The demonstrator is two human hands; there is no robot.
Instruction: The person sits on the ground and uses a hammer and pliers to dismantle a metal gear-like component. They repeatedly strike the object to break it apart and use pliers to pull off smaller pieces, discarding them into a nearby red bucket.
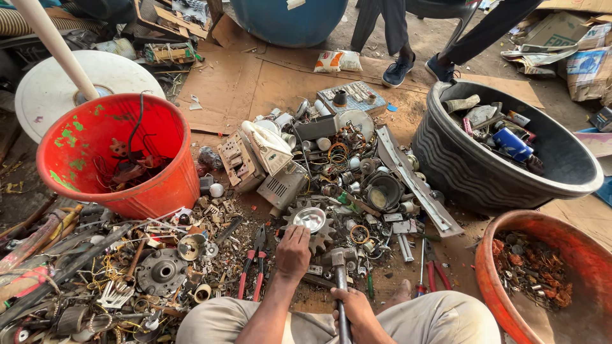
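floor [280, 83]: dirt, laid with flattened cardboard sheets. lying on it: red plastic bucket [121, 156], black ribbed tub [503, 150], orange basin [548, 274], blue drum [290, 19], red-handled pliers [253, 267], toothed gear [312, 229], sprawling heap of scrap metal parts [344, 172].

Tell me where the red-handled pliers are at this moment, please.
In the head view, the red-handled pliers lie on the ground just left of the left hand, below the red plastic bucket and right of the round grey metal hub.
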